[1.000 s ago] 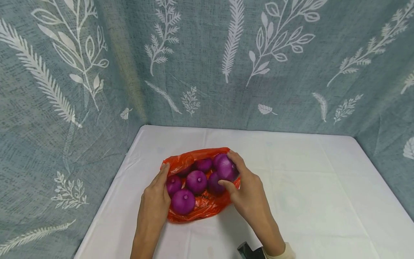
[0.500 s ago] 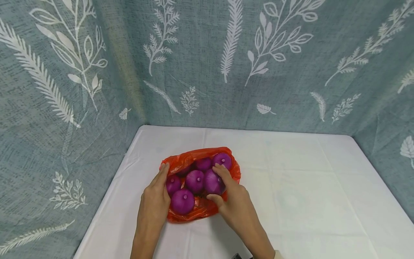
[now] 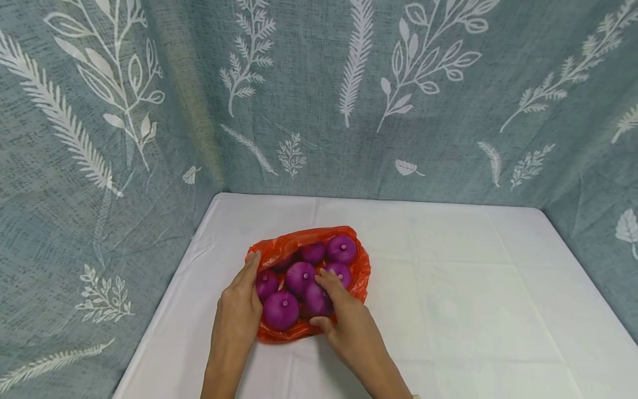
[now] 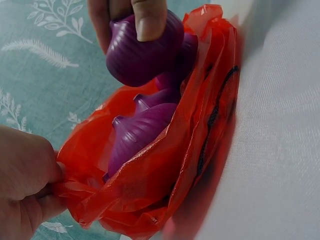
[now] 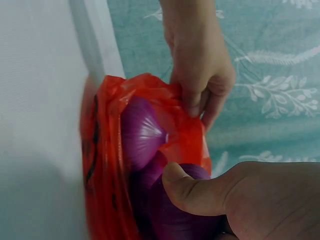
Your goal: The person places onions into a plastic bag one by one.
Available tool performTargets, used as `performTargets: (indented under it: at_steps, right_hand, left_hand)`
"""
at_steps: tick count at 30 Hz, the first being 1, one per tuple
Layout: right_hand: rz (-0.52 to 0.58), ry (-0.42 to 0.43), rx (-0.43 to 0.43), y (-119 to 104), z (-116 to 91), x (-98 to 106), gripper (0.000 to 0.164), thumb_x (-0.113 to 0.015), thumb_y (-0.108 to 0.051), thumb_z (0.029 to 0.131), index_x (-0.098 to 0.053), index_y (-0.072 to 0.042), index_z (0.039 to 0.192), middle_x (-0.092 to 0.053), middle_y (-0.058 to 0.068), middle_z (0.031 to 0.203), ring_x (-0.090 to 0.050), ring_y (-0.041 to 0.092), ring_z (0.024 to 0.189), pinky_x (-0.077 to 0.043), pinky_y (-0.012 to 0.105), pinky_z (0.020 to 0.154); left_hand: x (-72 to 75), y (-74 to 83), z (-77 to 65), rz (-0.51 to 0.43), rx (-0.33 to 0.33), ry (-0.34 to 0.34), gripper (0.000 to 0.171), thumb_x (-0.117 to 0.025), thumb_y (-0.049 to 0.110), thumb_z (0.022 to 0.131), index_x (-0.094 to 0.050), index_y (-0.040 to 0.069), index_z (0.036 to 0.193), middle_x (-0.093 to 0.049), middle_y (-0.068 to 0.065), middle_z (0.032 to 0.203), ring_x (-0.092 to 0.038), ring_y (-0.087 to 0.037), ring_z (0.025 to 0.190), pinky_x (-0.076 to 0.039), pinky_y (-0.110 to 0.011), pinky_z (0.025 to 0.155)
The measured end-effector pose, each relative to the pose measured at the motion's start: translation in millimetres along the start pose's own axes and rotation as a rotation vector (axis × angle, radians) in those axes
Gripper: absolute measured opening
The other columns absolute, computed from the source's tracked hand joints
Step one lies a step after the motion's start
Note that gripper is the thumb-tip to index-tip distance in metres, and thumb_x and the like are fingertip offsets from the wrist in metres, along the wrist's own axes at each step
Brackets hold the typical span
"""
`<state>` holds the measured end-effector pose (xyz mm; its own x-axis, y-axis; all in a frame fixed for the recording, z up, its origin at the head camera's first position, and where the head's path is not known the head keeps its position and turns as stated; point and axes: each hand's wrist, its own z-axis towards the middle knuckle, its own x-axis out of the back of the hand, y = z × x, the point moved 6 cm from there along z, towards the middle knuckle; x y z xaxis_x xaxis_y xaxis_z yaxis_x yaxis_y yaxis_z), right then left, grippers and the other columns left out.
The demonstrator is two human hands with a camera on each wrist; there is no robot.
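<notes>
A red plastic bag (image 3: 360,277) lies open on the white cloth, with several purple onions inside. My left hand (image 3: 236,318) holds the bag's left rim; in the left wrist view the fingers (image 4: 47,200) pinch its gathered edge. With thumb and fingers my right hand (image 3: 355,332) grips one onion (image 3: 315,300) low at the bag's front right, among the others. The left wrist view shows this held onion (image 4: 142,52) above the onion (image 4: 142,132) lying nearer the left hand. Beside the held one, an onion (image 3: 281,310) sits at the front left. Deeper onions are partly hidden.
The white-clothed table (image 3: 463,288) extends to the right of the bag. A blue-green curtain (image 3: 319,100) with white leaf prints hangs behind the table and along its left and right sides. Dark marks show on the bag's outer side (image 4: 215,115).
My right hand has moved left and toward me with the onion, from the bag's right rim to its front middle. An onion at the right is uncovered. My left hand stays put.
</notes>
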<state>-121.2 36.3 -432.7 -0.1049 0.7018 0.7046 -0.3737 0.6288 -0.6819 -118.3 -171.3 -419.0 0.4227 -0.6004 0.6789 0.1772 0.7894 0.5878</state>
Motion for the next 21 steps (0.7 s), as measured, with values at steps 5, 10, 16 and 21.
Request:
performTargets:
  at_steps: [5, 10, 16, 21]
  right_hand:
    - [-0.017, 0.0, 0.01, 2, 0, -3, 0.073, -0.088, -0.018, 0.087, -0.056, -0.013, 0.152, -0.049, -0.001, 0.163, -0.04, 0.017, 0.153, -0.047, 0.041, 0.115]
    - [-0.016, -0.02, 0.005, 3, 0, -9, 0.073, -0.087, -0.018, 0.087, -0.056, -0.014, 0.153, -0.049, 0.002, 0.164, -0.039, 0.02, 0.154, -0.048, 0.042, 0.115]
    - [-0.057, -0.047, 0.001, 4, 0, -15, 0.073, -0.087, -0.019, 0.088, -0.056, -0.013, 0.153, -0.047, 0.003, 0.165, -0.039, 0.023, 0.154, -0.048, 0.043, 0.115]
    - [-0.09, -0.061, 0.004, 4, -4, -19, 0.072, -0.087, -0.017, 0.088, -0.056, -0.011, 0.152, -0.045, 0.004, 0.166, -0.038, 0.024, 0.155, -0.048, 0.045, 0.115]
  left_hand:
    - [-0.6, -0.1, 0.8, 0.003, -0.024, 0.018, 0.061, -0.063, -0.015, 0.098, -0.053, 0.003, 0.155, -0.058, -0.02, 0.151, -0.06, -0.035, 0.135, -0.055, -0.049, 0.102]
    - [-0.8, -0.6, 1.6, 0.006, -0.029, 0.019, 0.06, -0.063, -0.015, 0.098, -0.053, 0.003, 0.155, -0.059, -0.021, 0.15, -0.06, -0.036, 0.134, -0.055, -0.051, 0.102]
    - [-0.8, -1.5, 1.4, 0.007, -0.024, 0.009, 0.06, -0.062, -0.014, 0.098, -0.053, 0.003, 0.155, -0.059, -0.022, 0.149, -0.06, -0.037, 0.134, -0.055, -0.051, 0.101]
    - [-0.9, -1.7, 0.7, 0.004, -0.018, 0.005, 0.06, -0.062, -0.014, 0.099, -0.052, 0.003, 0.155, -0.059, -0.022, 0.15, -0.06, -0.037, 0.135, -0.055, -0.05, 0.101]
